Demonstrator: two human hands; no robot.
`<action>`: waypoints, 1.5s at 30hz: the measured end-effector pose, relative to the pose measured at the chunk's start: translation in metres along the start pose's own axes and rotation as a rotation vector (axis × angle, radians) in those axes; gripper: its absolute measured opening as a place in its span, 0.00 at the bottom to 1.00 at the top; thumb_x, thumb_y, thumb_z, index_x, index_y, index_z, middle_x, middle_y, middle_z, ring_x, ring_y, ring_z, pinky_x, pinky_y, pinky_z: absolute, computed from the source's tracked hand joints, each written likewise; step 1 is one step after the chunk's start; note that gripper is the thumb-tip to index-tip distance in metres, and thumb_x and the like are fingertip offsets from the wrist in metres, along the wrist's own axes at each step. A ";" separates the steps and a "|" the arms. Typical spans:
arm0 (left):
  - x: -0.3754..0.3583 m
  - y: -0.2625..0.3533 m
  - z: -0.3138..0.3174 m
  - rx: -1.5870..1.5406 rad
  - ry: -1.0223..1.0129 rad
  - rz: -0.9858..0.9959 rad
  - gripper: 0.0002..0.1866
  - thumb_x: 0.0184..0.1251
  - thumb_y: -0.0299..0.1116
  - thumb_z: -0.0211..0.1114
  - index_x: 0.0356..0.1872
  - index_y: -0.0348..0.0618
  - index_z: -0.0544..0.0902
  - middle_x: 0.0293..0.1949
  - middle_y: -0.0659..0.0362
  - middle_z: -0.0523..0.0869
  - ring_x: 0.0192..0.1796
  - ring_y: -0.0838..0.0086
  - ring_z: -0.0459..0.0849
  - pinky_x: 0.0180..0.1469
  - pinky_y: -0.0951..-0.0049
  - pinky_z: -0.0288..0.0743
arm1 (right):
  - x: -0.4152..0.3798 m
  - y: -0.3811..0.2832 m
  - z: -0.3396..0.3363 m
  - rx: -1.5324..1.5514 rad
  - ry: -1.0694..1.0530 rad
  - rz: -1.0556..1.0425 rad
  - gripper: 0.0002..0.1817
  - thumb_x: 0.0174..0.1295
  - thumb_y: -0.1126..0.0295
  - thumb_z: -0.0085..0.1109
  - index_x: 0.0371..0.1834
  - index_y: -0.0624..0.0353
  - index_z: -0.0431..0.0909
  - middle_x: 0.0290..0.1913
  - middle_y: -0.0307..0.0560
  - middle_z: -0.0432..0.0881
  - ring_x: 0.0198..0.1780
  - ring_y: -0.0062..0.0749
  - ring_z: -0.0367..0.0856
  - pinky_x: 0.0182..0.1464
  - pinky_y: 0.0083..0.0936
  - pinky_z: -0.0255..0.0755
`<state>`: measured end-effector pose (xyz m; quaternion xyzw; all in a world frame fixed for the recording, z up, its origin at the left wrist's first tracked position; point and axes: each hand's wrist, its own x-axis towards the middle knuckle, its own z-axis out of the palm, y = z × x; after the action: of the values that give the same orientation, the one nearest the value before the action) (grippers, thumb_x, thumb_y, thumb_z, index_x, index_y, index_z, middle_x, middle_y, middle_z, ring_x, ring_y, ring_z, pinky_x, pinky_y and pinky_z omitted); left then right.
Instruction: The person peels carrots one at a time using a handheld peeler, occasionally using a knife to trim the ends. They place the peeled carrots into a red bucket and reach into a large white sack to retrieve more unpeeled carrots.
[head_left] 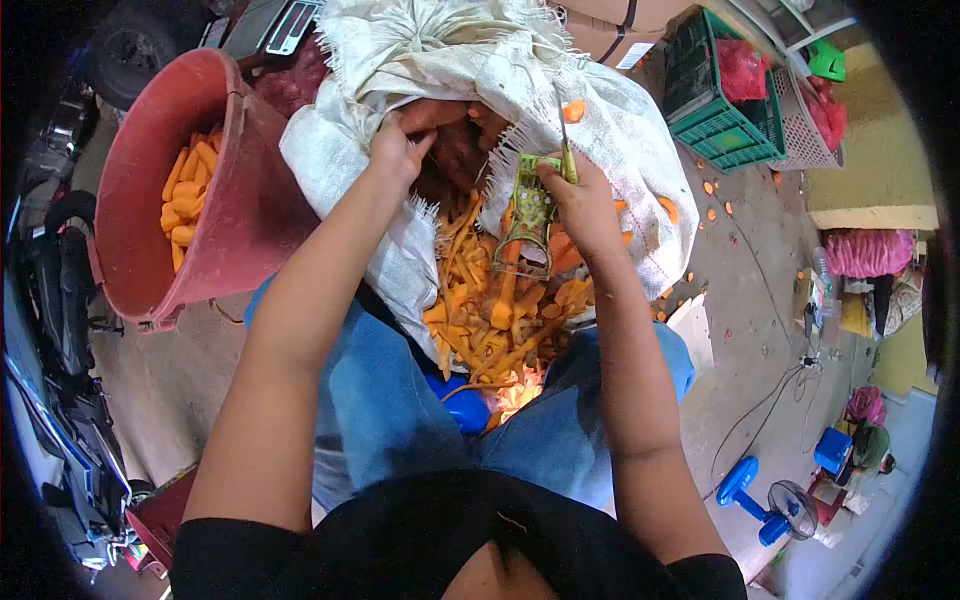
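My left hand (398,155) is at the mouth of a white woven sack (340,150), its fingers closed around an unpeeled carrot (437,115). More dark, unpeeled carrots (460,160) lie in the shaded opening. My right hand (585,200) grips a green, wide-framed peeler (535,205) together with a small knife (568,160), whose blade points away from me. Below the peeler, orange peelings and carrot pieces (480,325) are heaped between my knees. A cut carrot piece (573,111) rests on the sack near the knife blade.
At left stands a red tub (130,230) holding peeled carrots (190,185). A green crate (700,100) and a pale basket (805,130) are at the upper right. Carrot scraps dot the floor (750,300). A blue fan (775,515) and cables lie right. A motorbike (65,420) stands left.
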<state>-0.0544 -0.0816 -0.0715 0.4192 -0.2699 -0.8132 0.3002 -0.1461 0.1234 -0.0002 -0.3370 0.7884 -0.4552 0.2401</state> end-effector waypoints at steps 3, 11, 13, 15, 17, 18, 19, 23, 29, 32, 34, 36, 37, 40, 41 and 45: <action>-0.060 0.015 0.006 0.141 -0.088 -0.128 0.15 0.62 0.40 0.40 0.44 0.44 0.66 0.46 0.56 0.71 0.50 0.71 0.68 0.49 0.63 0.66 | -0.004 -0.009 -0.002 0.062 0.003 0.024 0.11 0.53 0.65 0.50 0.30 0.64 0.72 0.21 0.35 0.71 0.23 0.17 0.65 0.26 0.17 0.61; -0.153 0.017 -0.011 0.095 -0.406 -0.331 0.17 0.60 0.43 0.49 0.43 0.41 0.66 0.35 0.56 0.75 0.37 0.70 0.77 0.44 0.67 0.72 | -0.015 -0.018 -0.002 0.629 0.041 0.268 0.11 0.53 0.64 0.52 0.27 0.61 0.72 0.16 0.34 0.67 0.13 0.16 0.60 0.15 0.14 0.54; -0.165 0.014 -0.013 0.108 -0.388 -0.308 0.19 0.60 0.44 0.49 0.44 0.40 0.65 0.36 0.54 0.76 0.37 0.68 0.77 0.45 0.66 0.72 | -0.017 -0.018 0.002 0.666 0.054 0.244 0.10 0.53 0.64 0.52 0.29 0.60 0.72 0.15 0.33 0.66 0.11 0.15 0.60 0.12 0.12 0.53; -0.169 0.011 -0.021 -0.071 -0.650 -0.475 0.18 0.60 0.42 0.48 0.45 0.40 0.65 0.38 0.53 0.75 0.42 0.64 0.76 0.45 0.64 0.72 | -0.018 -0.018 0.003 0.751 0.106 0.277 0.09 0.53 0.65 0.51 0.29 0.60 0.72 0.15 0.33 0.68 0.10 0.14 0.60 0.12 0.12 0.52; -0.170 0.004 -0.024 -0.099 -0.670 -0.502 0.20 0.60 0.40 0.49 0.47 0.37 0.64 0.42 0.52 0.74 0.45 0.62 0.75 0.48 0.64 0.70 | -0.019 -0.012 0.005 0.824 0.115 0.264 0.09 0.54 0.65 0.51 0.29 0.60 0.72 0.16 0.34 0.69 0.11 0.14 0.61 0.12 0.11 0.52; -0.174 0.001 -0.020 -0.025 -0.651 -0.456 0.20 0.60 0.40 0.49 0.48 0.36 0.63 0.42 0.51 0.74 0.44 0.63 0.75 0.49 0.64 0.69 | -0.020 -0.011 0.004 0.896 0.120 0.255 0.09 0.54 0.65 0.50 0.29 0.61 0.72 0.17 0.35 0.71 0.11 0.14 0.62 0.11 0.10 0.53; -0.180 -0.001 -0.016 0.048 -0.631 -0.410 0.20 0.60 0.40 0.49 0.48 0.35 0.63 0.43 0.51 0.74 0.44 0.63 0.76 0.49 0.64 0.69 | -0.020 -0.011 0.003 0.891 0.123 0.254 0.09 0.54 0.65 0.50 0.29 0.61 0.72 0.17 0.35 0.71 0.11 0.14 0.62 0.11 0.10 0.53; -0.177 -0.009 -0.012 0.129 -0.658 -0.397 0.21 0.58 0.41 0.53 0.48 0.37 0.65 0.42 0.52 0.75 0.43 0.68 0.76 0.47 0.67 0.71 | -0.023 -0.004 0.000 1.047 0.173 0.300 0.10 0.55 0.65 0.49 0.31 0.61 0.71 0.21 0.37 0.72 0.16 0.16 0.66 0.16 0.11 0.58; -0.176 -0.016 -0.011 0.034 -0.473 -0.522 0.21 0.57 0.42 0.55 0.48 0.40 0.66 0.41 0.53 0.76 0.42 0.69 0.77 0.44 0.68 0.73 | -0.028 -0.011 -0.004 1.208 0.177 0.231 0.12 0.57 0.61 0.48 0.36 0.59 0.69 0.28 0.39 0.73 0.25 0.24 0.71 0.27 0.19 0.69; -0.177 -0.015 -0.008 0.046 -0.441 -0.517 0.21 0.57 0.42 0.55 0.47 0.39 0.65 0.40 0.54 0.76 0.41 0.70 0.77 0.44 0.68 0.73 | -0.030 -0.019 -0.005 1.331 0.270 0.238 0.14 0.55 0.57 0.50 0.33 0.56 0.68 0.26 0.40 0.71 0.27 0.28 0.71 0.28 0.24 0.67; -0.181 -0.014 -0.003 0.064 -0.431 -0.467 0.19 0.58 0.41 0.53 0.46 0.41 0.65 0.38 0.55 0.75 0.39 0.71 0.77 0.41 0.68 0.73 | -0.026 -0.011 -0.005 1.334 0.256 0.230 0.14 0.55 0.56 0.50 0.32 0.56 0.67 0.26 0.40 0.70 0.27 0.28 0.70 0.28 0.23 0.67; -0.181 -0.014 -0.002 0.083 -0.422 -0.418 0.17 0.60 0.40 0.51 0.46 0.42 0.65 0.36 0.57 0.74 0.37 0.72 0.77 0.38 0.68 0.74 | -0.022 -0.006 -0.004 1.337 0.242 0.224 0.14 0.55 0.56 0.50 0.30 0.56 0.67 0.25 0.40 0.70 0.26 0.27 0.70 0.27 0.23 0.66; -0.181 -0.015 -0.002 0.087 -0.441 -0.369 0.17 0.59 0.40 0.52 0.46 0.42 0.64 0.37 0.57 0.73 0.37 0.72 0.76 0.39 0.68 0.74 | -0.020 -0.005 -0.002 1.323 0.261 0.219 0.15 0.55 0.55 0.49 0.30 0.56 0.66 0.25 0.40 0.70 0.26 0.27 0.70 0.26 0.22 0.66; -0.181 -0.013 -0.001 0.090 -0.480 -0.290 0.18 0.59 0.39 0.53 0.46 0.42 0.63 0.38 0.58 0.72 0.38 0.74 0.75 0.39 0.70 0.74 | -0.022 -0.017 0.000 1.264 0.311 0.246 0.15 0.56 0.54 0.47 0.28 0.56 0.65 0.23 0.39 0.68 0.24 0.26 0.68 0.24 0.20 0.63; -0.182 -0.012 0.000 0.093 -0.501 -0.260 0.19 0.58 0.38 0.54 0.47 0.41 0.63 0.38 0.58 0.72 0.39 0.74 0.75 0.40 0.70 0.74 | -0.023 -0.021 0.000 1.220 0.342 0.276 0.15 0.57 0.54 0.46 0.27 0.55 0.64 0.21 0.38 0.66 0.23 0.25 0.66 0.22 0.19 0.61; -0.189 -0.004 0.006 0.128 -0.511 -0.213 0.18 0.59 0.39 0.52 0.47 0.42 0.63 0.38 0.59 0.72 0.38 0.75 0.75 0.40 0.72 0.73 | -0.022 -0.014 0.000 1.242 0.223 0.220 0.16 0.58 0.54 0.43 0.24 0.55 0.62 0.18 0.37 0.62 0.20 0.22 0.60 0.20 0.17 0.56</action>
<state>0.0277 0.0573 0.0266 0.2446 -0.3423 -0.9007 0.1080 -0.1274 0.1345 0.0134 -0.0028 0.4281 -0.8322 0.3523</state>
